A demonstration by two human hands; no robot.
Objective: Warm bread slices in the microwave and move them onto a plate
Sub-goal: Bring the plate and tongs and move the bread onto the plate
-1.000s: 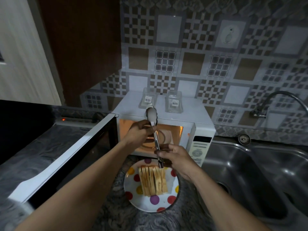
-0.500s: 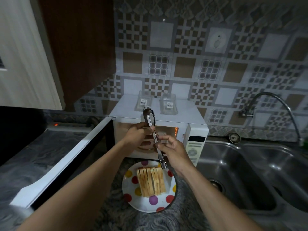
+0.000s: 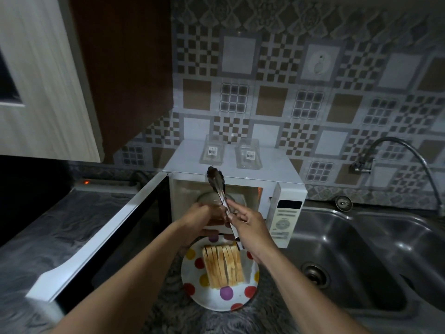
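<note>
Several toasted bread slices (image 3: 222,266) lie side by side on a white plate with coloured dots (image 3: 192,280), on the counter just in front of the white microwave (image 3: 286,213). The microwave door (image 3: 101,237) swings wide open to the left and its lit cavity shows a glass turntable. Metal tongs (image 3: 218,186) stand nearly upright above the plate, tips up. My right hand (image 3: 250,227) grips the tongs near their lower end. My left hand (image 3: 204,214) holds them at the middle from the left, fingers curled.
Two clear glass containers (image 3: 212,153) sit on top of the microwave. A steel double sink (image 3: 349,249) with a curved tap (image 3: 397,145) fills the right side. The open door juts over the dark marbled counter (image 3: 72,213) at left. A wall cabinet hangs upper left.
Both hands and the tongs have drifted slightly down and toward me over the plate; the camera tilted up a little. The microwave's orange glow looks dimmer.
</note>
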